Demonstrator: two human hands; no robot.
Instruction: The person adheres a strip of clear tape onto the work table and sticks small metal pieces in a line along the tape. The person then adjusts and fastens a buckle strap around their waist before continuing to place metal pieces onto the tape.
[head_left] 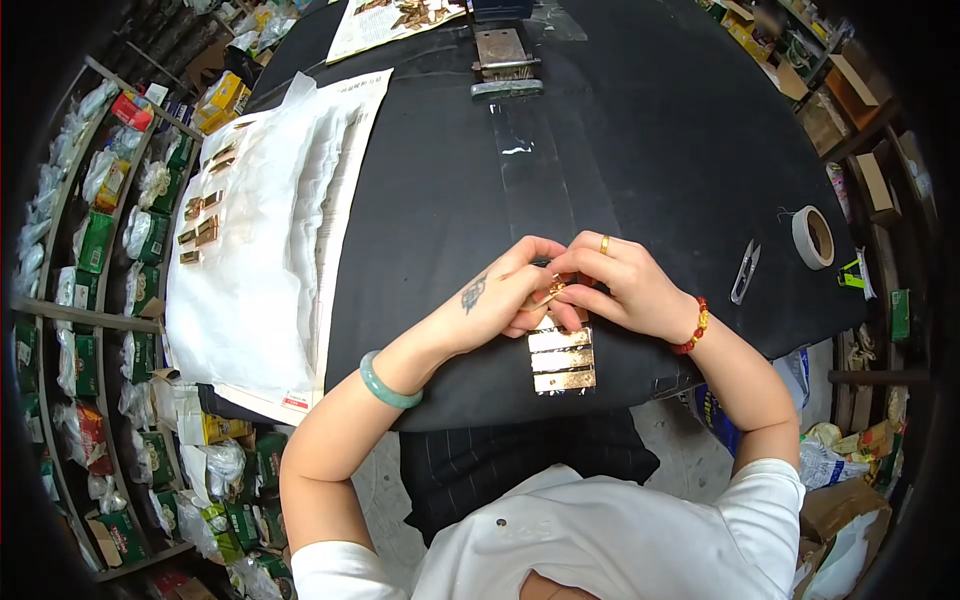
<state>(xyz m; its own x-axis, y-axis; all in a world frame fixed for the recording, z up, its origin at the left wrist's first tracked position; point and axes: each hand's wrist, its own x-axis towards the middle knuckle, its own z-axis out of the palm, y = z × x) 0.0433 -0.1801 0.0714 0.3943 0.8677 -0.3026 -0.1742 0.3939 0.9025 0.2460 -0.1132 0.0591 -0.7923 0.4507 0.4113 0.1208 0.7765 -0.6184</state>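
Both hands meet over the front of the black table (440, 220). My left hand (517, 290) has its fingers closed on a small gold-coloured piece (556, 288). Fingers of my right hand (610, 280) pinch the same piece from the other side; its exact shape is largely hidden by the fingertips. Just below them lies a flat sheet with shiny gold strips (562, 362), its upper end covered by my fingers.
White padding (250, 300) at the left bears several gold pieces (206, 230). A metal device (503, 58) stands at the back. Small snips (745, 272) and a tape roll (812, 238) lie at the right. Packed shelves (90, 250) flank the table.
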